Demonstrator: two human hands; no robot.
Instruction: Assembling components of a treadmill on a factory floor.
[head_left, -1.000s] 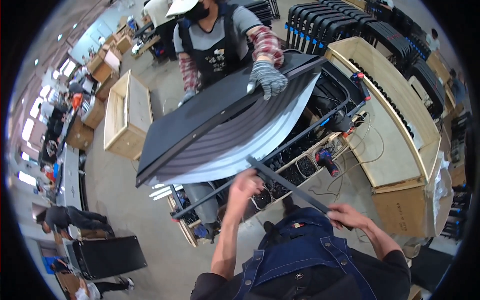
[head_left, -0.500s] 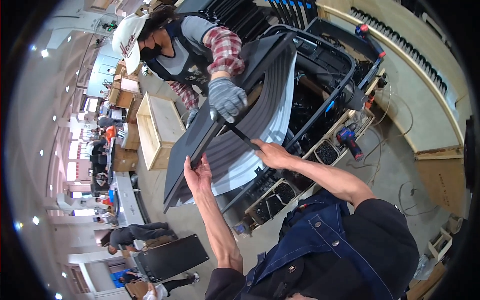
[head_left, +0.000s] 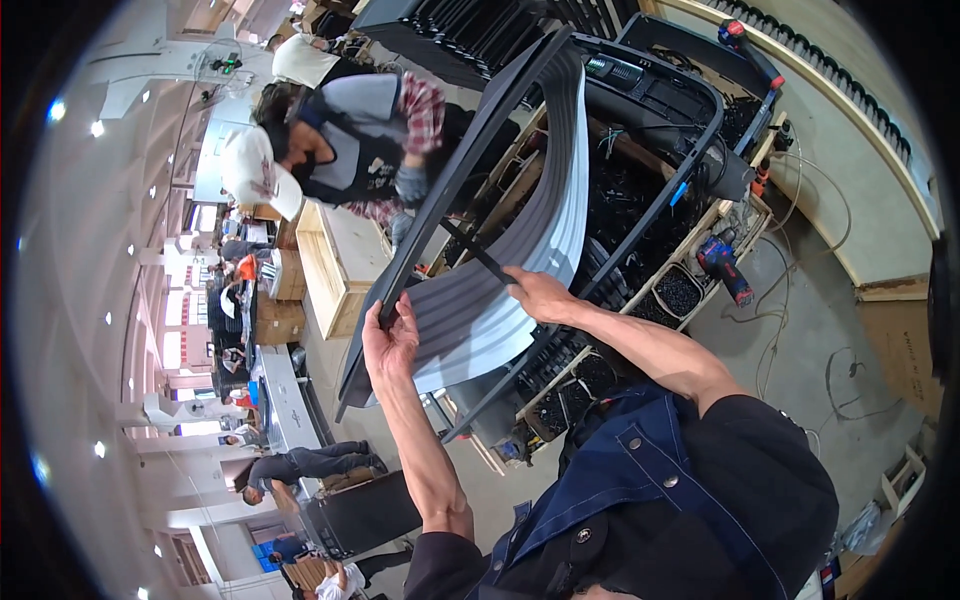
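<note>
A long black board (head_left: 418, 240) is tipped up on its edge, with a wide grey belt-like sheet (head_left: 520, 265) sagging in folds from it. My left hand (head_left: 390, 340) holds the board's near edge, fingers curled up around it. My right hand (head_left: 538, 294) is closed on the lower end of a flat black strip (head_left: 478, 250); its upper end meets the board. Across from me, a co-worker's gloved hands (head_left: 410, 185) are at the board's far side, partly hidden by it. Under the sheet lies a black metal frame (head_left: 640, 235).
Bins of small black parts (head_left: 675, 295) line the frame's near side. A cordless driver (head_left: 725, 270) rests beside them, with cables on the floor. An open wooden crate (head_left: 330, 270) stands behind the board. Several people work at the far left.
The board has swung up more steeply on its edge. The co-worker's gloved hand has left the strip's upper end and gone behind the board, and the co-worker has moved back. My grips are unchanged.
</note>
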